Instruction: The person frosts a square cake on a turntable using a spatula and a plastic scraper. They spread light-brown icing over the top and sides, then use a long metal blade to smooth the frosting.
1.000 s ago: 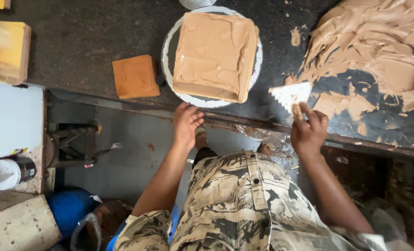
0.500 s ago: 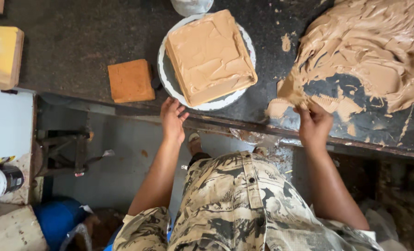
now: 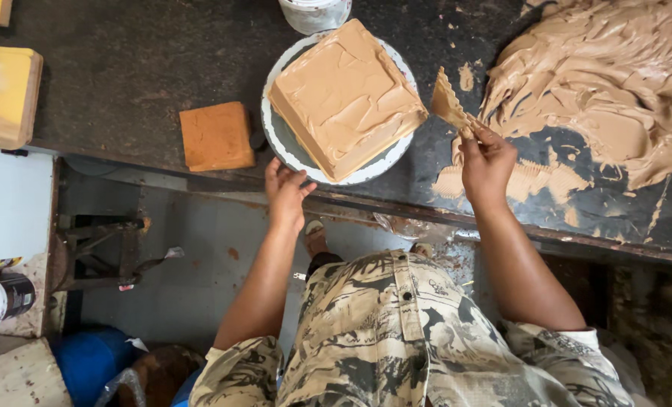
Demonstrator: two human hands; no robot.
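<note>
A square cake [image 3: 345, 96] covered in light brown cream sits on a round white turntable plate [image 3: 287, 147] on the dark worktop. My left hand [image 3: 285, 190] rests with fingers apart at the plate's near edge. My right hand [image 3: 485, 162] pinches a toothed scraper [image 3: 449, 105] smeared with cream, held just right of the cake's right side. A large heap of the same brown cream [image 3: 604, 83] is spread over the worktop to the right.
A small orange-brown slab [image 3: 217, 136] lies left of the plate. A yellow block [image 3: 4, 94] sits at the far left and a white tub [image 3: 315, 13] behind the cake. Below the worktop edge are a blue container [image 3: 87, 362] and a can [image 3: 0, 299].
My right hand lifted the scraper off the worktop's cream smear and brought it up beside the cake. The cake and plate turned slightly. My left hand stayed at the plate's edge.
</note>
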